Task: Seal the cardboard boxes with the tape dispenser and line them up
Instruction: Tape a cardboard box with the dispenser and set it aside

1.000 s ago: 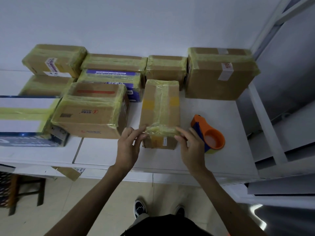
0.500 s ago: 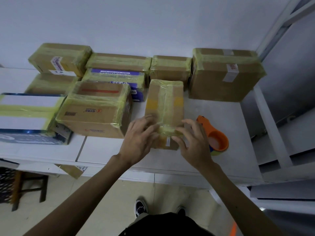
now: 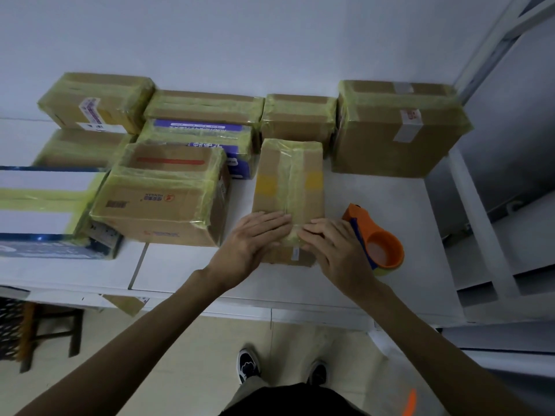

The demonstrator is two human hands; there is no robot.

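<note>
A narrow cardboard box [image 3: 289,181] with a yellowish tape strip down its middle lies lengthwise on the white table [image 3: 390,205]. My left hand [image 3: 255,238] lies flat on the box's near left corner, fingers together. My right hand [image 3: 333,247] lies flat on the near right corner, its fingertips almost meeting the left ones over the tape end. Neither hand grips anything. The orange tape dispenser [image 3: 377,240] rests on the table just right of my right hand.
Several taped boxes stand along the wall: a large one [image 3: 396,130] at the right, a smaller one [image 3: 298,118] behind the narrow box, a box with a red stripe [image 3: 162,193] at the left. White shelf posts [image 3: 477,217] rise at the right. A stool [image 3: 33,331] stands below left.
Both hands moved from the box's near end up onto its top and flattened, fingertips coming together over the tape. The box and the dispenser stayed in place.
</note>
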